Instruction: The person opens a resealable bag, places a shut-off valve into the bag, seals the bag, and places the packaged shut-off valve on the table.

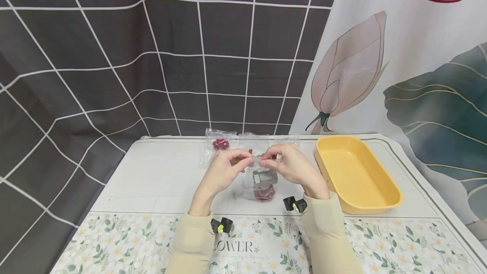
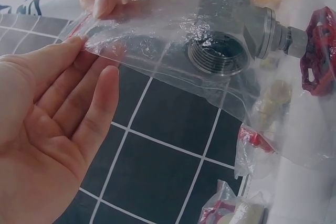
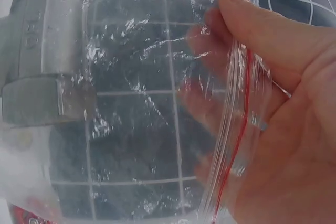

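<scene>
A clear zip-lock bag with a red seal line hangs between my two hands. Inside it is a grey metal valve with a threaded opening and a red handwheel. My left hand pinches one end of the bag's sealed edge between thumb and fingertips. At the other end, my right hand pinches the same edge, its thumb on the near side and fingers behind the plastic in the right wrist view. The fingertips of both hands are close together. In the head view the valve hangs below them.
Behind the hands lie more clear bags; the left bag holds a red-handled part. To the right stands a yellow tray. A floral cloth covers the table's front, and a dark gridded curtain hangs behind.
</scene>
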Tool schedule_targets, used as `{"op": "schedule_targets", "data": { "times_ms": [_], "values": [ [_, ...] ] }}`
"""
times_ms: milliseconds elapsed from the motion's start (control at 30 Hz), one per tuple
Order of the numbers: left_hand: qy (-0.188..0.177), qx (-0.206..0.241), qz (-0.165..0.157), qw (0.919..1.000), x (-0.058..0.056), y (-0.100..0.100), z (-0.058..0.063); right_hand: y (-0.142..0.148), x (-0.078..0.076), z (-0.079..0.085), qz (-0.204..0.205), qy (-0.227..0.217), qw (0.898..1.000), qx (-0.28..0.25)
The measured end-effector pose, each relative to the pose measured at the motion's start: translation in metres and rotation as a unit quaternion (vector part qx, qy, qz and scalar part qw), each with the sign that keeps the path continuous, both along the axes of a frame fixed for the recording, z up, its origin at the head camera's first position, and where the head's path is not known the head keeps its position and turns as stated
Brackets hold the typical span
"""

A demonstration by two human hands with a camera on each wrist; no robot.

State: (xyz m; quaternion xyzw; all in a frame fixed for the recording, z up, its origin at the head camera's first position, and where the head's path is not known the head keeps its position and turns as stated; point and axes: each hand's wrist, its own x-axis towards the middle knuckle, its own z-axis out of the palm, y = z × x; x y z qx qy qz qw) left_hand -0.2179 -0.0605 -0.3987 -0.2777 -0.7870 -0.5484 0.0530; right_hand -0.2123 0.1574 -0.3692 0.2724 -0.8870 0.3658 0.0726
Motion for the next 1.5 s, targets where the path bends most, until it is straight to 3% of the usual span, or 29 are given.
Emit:
{"op": "schedule_targets", "data": {
  "times_ms": [500,900,1500],
  "values": [
    [-0.036,0.010,0.007,0.9993,-0.002,0.000,-0.001,-0.002,-0.002,-0.002,0.004,0.043,0.999,0.011],
    [-0.030,0.017,-0.003,0.9994,-0.001,0.000,0.000,0.006,-0.001,0.001,0.032,0.038,0.998,0.024],
    [-0.007,0.025,0.014,0.9996,-0.001,0.002,-0.002,0.007,-0.003,-0.004,0.007,0.023,1.000,-0.007]
  ]
}}
